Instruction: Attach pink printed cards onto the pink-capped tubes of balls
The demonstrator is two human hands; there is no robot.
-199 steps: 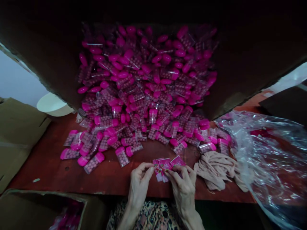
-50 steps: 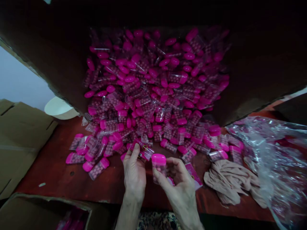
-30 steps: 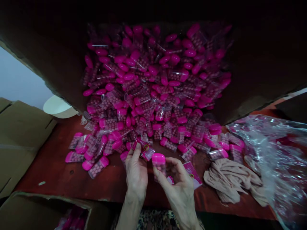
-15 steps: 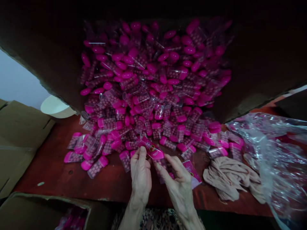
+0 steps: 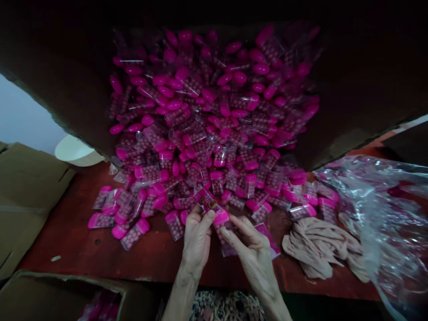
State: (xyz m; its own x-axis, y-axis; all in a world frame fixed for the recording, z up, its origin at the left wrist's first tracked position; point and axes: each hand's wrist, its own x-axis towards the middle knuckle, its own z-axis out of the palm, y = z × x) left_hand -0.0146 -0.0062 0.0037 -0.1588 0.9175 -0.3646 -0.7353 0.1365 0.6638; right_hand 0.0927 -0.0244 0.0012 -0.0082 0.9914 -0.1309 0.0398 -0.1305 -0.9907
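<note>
My left hand (image 5: pixel 196 238) pinches a pink printed label (image 5: pixel 206 199) between thumb and fingers, at the front middle of the table. In my right hand (image 5: pixel 250 245) is a small clear candy container with a pink cap (image 5: pixel 221 217), tilted, its cap end meeting the label. Whether the label lies around the cap or only against it, I cannot tell. Part of the container is hidden by my fingers. More pink printed labels (image 5: pixel 267 238) lie on the table beside and under my right hand. Just beyond my hands lie loose candy containers (image 5: pixel 174 225) filled with pink balls.
A large pile of pink-capped containers (image 5: pixel 214 120) spills from a dark cardboard box (image 5: pixel 347 89) onto the red table (image 5: pixel 83 254). At right are a beige cloth (image 5: pixel 321 247) and clear plastic film (image 5: pixel 394 223). A white bowl (image 5: pixel 78 151) and cardboard boxes (image 5: pixel 30 187) stand left.
My left thumb has shifted down and right across the label, which now shows more of its printed face. Both hands remain nearly in place, still holding the label and the container.
</note>
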